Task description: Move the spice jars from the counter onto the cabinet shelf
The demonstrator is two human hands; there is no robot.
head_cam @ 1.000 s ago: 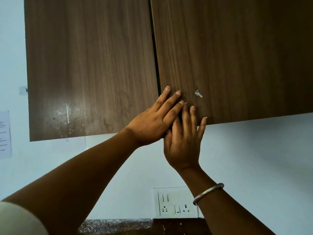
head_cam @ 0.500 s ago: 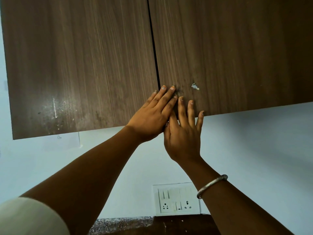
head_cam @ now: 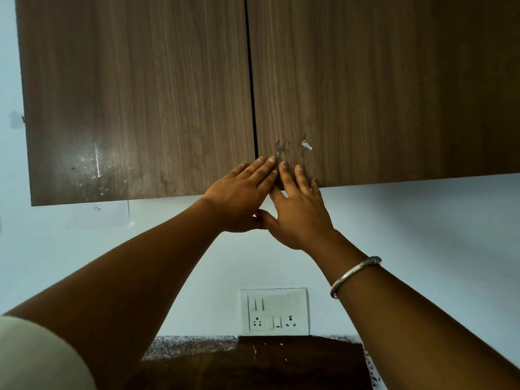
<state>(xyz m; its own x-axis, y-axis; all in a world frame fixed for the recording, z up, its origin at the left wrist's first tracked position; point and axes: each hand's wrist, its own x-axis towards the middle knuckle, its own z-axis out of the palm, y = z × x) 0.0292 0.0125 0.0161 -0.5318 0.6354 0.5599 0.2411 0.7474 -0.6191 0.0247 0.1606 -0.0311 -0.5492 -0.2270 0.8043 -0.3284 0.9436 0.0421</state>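
Note:
A dark wood wall cabinet fills the upper view, with its left door (head_cam: 135, 102) and right door (head_cam: 380, 88) both closed, so the shelf inside is hidden. My left hand (head_cam: 242, 198) lies flat with fingers spread on the bottom corners where the doors meet. My right hand (head_cam: 301, 212) is beside it, fingers spread, its fingertips on the lower edge of the right door. The two hands touch at the thumbs. Neither hand holds anything. No spice jars are in view.
A white switch and socket plate (head_cam: 274, 311) sits on the pale wall below the cabinet. A strip of speckled counter (head_cam: 191, 344) with a dark brown surface (head_cam: 267, 361) shows at the bottom edge. Papers are taped to the wall at left.
Both hands have slid down the doors toward the cabinet's bottom edge, and the fingers now reach only the lowest part. The doors stay closed.

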